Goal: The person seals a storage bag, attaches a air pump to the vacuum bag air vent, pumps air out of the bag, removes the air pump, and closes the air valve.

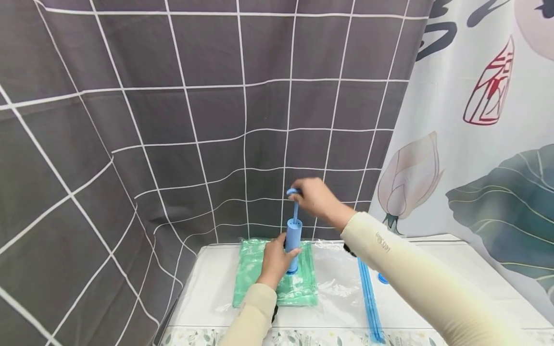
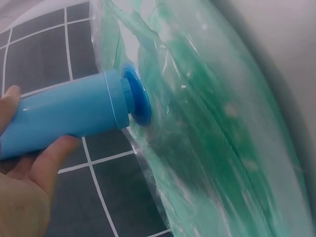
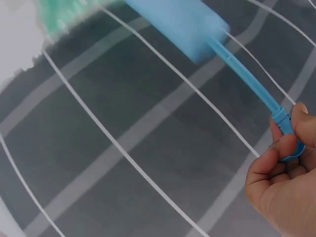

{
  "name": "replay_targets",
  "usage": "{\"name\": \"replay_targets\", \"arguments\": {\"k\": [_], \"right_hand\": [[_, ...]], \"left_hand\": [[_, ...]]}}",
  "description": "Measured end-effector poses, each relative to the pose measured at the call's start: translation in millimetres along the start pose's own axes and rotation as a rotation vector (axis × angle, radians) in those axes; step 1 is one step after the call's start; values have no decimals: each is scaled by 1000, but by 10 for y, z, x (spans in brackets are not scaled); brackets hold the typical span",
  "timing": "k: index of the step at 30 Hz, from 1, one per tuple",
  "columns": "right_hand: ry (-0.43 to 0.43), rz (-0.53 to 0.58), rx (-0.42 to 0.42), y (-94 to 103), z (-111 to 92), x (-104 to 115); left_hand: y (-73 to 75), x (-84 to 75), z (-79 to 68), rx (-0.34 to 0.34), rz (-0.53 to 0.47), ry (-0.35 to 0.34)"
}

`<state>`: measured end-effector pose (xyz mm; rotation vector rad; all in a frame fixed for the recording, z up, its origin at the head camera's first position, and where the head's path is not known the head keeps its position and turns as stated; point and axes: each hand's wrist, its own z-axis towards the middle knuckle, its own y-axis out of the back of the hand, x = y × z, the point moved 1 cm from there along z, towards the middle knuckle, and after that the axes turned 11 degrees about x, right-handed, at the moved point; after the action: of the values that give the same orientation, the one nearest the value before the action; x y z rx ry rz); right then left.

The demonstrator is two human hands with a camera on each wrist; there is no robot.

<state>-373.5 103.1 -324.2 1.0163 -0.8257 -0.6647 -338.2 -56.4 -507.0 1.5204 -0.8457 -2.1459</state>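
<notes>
A light blue hand pump [image 1: 294, 235] stands upright on a clear plastic vacuum bag with green fabric [image 1: 255, 274] inside. My left hand [image 1: 275, 259] grips the pump's barrel, thumb and fingers on either side. In the left wrist view the barrel's lower end meets a round blue valve [image 2: 138, 94] on the bag. Above it, my right hand [image 1: 318, 196] holds the pump handle [image 1: 293, 191], with the rod [image 1: 296, 211] drawn out of the barrel. Curled fingers and thumb surround the handle [image 3: 295, 148] in the right wrist view.
Clear plastic film [image 1: 339, 276] lies to the right of the green fabric on the white table [image 1: 203, 288]. Further right are long blue strips [image 1: 370, 302] and a small round blue piece [image 1: 383, 278], partly behind the right sleeve. A dark gridded curtain [image 1: 264, 110] hangs behind the table.
</notes>
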Motion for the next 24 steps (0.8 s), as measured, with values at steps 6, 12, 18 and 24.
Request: {"name": "replay_targets", "arguments": {"k": [6, 12, 18, 24], "right_hand": [[32, 11, -5, -1022, 92, -660], [47, -15, -32, -978, -10, -439], [-10, 37, 1, -577, -109, -44], [-100, 44, 0, 74, -138, 277]], "left_hand": [[15, 13, -1, 11, -9, -14], [46, 39, 17, -21, 7, -38], [77, 41, 26, -13, 23, -7], [48, 17, 24, 13, 31, 5]]}}
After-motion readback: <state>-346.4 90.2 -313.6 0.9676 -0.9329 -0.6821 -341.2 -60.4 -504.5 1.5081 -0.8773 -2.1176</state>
